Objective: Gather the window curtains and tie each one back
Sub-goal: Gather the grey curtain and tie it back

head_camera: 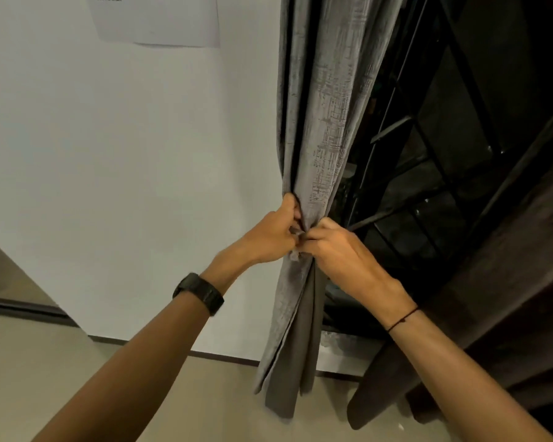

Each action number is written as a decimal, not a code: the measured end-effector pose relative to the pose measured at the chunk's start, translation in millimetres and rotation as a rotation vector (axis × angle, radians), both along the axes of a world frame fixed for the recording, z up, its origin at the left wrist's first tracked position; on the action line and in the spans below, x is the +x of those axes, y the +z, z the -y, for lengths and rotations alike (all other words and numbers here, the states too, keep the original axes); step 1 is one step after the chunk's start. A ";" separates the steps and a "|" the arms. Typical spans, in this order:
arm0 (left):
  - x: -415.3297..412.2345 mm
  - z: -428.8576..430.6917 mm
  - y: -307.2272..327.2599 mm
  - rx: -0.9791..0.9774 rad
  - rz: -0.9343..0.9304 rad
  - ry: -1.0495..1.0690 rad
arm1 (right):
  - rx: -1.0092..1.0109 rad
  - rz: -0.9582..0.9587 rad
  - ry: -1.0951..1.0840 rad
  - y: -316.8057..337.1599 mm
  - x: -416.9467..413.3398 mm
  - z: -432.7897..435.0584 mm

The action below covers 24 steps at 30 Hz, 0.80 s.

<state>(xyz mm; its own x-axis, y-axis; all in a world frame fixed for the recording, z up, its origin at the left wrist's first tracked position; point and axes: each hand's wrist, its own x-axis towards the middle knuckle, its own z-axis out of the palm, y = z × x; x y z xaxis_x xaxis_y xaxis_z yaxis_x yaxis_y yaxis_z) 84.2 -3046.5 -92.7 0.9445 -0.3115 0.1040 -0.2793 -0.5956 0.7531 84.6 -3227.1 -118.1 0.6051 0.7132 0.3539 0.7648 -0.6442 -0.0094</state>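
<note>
1. where the white wall (125,154) meets the dark window (460,154), the grey curtain (329,106) is hung almost straight up and down, its long axis tipped a little, top to the right, hem down on the pale floor (77,362).
2. it is pinched to a narrow waist halfway down, and below that it is let flare again.
3. the left hand (268,237) is brought in from the left, knuckles up, fingers curled tight on the gathered cloth; a dark watch (200,293) is worn on that wrist.
4. the right hand (336,250) is set against it from the right, fingertips closed at the same waist, touching the left; what is pinched there cannot be told. a thin dark cord (403,319) is worn on the wrist.
5. the cloth is seen as silvery grey with a crosshatched sheen, folded in deep pleats.
6. a second, darker curtain (492,298) is hung loose at the right.
</note>
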 end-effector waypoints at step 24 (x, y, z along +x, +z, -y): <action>-23.2 27.0 -19.6 -0.596 0.017 0.597 | 0.869 0.388 -0.276 -54.1 -3.2 -38.4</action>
